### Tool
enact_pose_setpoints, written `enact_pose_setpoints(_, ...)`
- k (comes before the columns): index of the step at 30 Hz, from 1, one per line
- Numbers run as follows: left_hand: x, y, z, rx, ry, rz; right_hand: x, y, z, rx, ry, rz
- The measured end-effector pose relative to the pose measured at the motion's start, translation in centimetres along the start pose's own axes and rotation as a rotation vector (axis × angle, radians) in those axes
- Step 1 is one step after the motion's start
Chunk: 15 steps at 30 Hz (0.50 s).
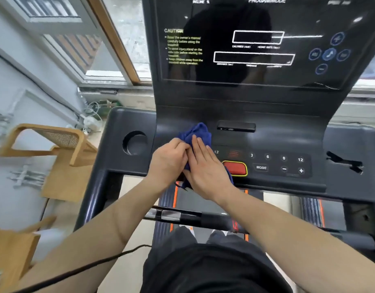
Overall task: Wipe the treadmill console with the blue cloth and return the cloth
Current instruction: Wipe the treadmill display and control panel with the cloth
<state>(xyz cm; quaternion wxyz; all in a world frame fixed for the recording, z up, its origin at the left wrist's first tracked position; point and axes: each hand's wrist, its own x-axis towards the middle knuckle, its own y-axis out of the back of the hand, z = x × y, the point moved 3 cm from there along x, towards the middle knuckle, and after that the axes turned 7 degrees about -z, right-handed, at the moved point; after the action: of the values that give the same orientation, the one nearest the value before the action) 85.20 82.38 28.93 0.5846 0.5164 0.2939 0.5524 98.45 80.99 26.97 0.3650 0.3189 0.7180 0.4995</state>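
Note:
The dark treadmill console (pixel 256 115) fills the upper middle of the view, with a black display panel above and a row of buttons below. A crumpled blue cloth (pixel 198 133) lies on the console's lower left part, beside the buttons. My left hand (pixel 168 160) grips the cloth's left side with curled fingers. My right hand (pixel 205 166) rests flat on the cloth with fingers stretched out, pressing it against the console. Part of the cloth hangs below my hands.
A red safety key (pixel 235 168) and the MODE button (pixel 261 167) sit right of my hands. A round cup holder (pixel 134 142) is at the left. Wooden chairs (pixel 55 157) stand left of the treadmill. A handlebar (pixel 182 215) crosses below.

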Motion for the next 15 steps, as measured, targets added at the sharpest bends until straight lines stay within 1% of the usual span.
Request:
enact_pose_setpoints(5, 4.1, -4.0, 8.6, 0.011, -0.214, -0.076, -5.9, 0.7, 8.5, -0.014, -0.174, 0.044)
enact_pose_setpoints(8, 6.6, -6.8, 15.0, 0.009, -0.370, -0.169, -10.3, 0.9, 13.9, -0.005, -0.322, 0.078)
enact_pose_setpoints(10, 8.0, -8.6, 19.2, 0.002, -0.440, -0.233, -13.1, 1.0, 17.1, 0.011, -0.429, 0.079)
enact_pose_setpoints(13, 9.4, -10.4, 24.1, 0.038, -0.545, -0.308, -15.9, 1.1, 20.2, 0.055, -0.554, 0.080)
enact_pose_setpoints(15, 9.7, -10.8, 25.3, 0.050, -0.599, -0.351, -16.6, 1.1, 20.7, 0.060, -0.609, 0.080)
